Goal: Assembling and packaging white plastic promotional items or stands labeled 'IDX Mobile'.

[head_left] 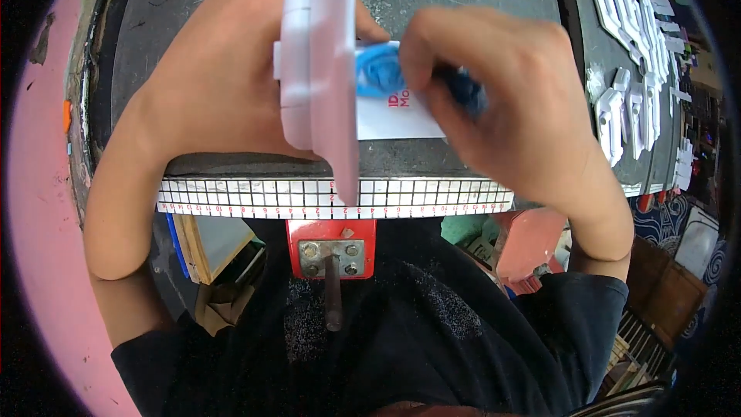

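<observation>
My left hand [228, 62] grips a white plastic piece [332, 69] that stands on edge, its thin side toward me; the fingers behind it are mostly hidden. My right hand [509, 85], smeared by motion, is curled with its fingertips at a crumpled light-blue thing [378, 69], perhaps a strip or cloth. A darker blue bundle [463, 94] shows inside the curled fingers. Under both lies a white sheet or card [397, 125] with pink print, on the dark work board [231, 164].
A white ruler strip [432, 197] runs along the board's near edge, above a red bracket with a metal rod [332, 293]. Several white plastic parts [629, 23] lie at the far right. An orange object [67, 116] sits by the pink left wall.
</observation>
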`<state>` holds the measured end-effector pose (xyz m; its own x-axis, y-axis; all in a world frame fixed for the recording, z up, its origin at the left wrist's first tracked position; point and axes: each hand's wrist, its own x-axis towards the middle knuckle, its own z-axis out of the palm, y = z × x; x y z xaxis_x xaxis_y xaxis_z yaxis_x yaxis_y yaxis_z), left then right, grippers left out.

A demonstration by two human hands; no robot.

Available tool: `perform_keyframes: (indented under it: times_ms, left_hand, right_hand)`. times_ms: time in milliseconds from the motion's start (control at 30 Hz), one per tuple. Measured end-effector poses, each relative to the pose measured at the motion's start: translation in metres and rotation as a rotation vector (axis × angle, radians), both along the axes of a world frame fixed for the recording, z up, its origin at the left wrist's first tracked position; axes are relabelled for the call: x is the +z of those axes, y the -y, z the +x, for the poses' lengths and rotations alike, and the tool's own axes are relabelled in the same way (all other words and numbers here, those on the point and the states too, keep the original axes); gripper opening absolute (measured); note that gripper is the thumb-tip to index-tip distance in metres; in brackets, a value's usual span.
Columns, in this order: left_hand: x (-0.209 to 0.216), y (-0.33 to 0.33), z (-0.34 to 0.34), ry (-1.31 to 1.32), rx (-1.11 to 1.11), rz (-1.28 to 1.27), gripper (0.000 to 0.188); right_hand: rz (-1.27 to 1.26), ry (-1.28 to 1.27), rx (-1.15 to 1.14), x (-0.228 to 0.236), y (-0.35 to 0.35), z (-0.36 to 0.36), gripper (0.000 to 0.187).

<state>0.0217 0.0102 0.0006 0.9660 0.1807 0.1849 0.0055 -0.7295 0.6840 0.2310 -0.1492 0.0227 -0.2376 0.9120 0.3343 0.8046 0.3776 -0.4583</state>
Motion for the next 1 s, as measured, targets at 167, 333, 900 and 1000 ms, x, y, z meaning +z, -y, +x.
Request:
perform_keyframes:
  times_ms: [167, 333, 900, 1000]
  left_hand:
    - [-0.005, -0.007, -0.006, 0.082, -0.012, 0.085, 0.076]
    - [-0.007, -0.006, -0.001, 0.06, -0.064, -0.014, 0.074]
    - [0.019, 0.005, 0.0, -0.067, 0.007, 0.107, 0.072]
    - [0.027, 0.006, 0.0, -0.099, 0.039, 0.14, 0.067]
  right_hand:
    - [-0.052, 0.004, 0.046, 0.005, 0.002, -0.001, 0.026]
    - [0.0, 0.024, 0.013, 0.005, 0.001, -0.003, 0.028]
    - [-0.026, 0.075, 0.052, 0.008, 0.0, -0.011, 0.036]
    - [-0.05, 0.079, 0.101, 0.008, 0.004, -0.013, 0.037]
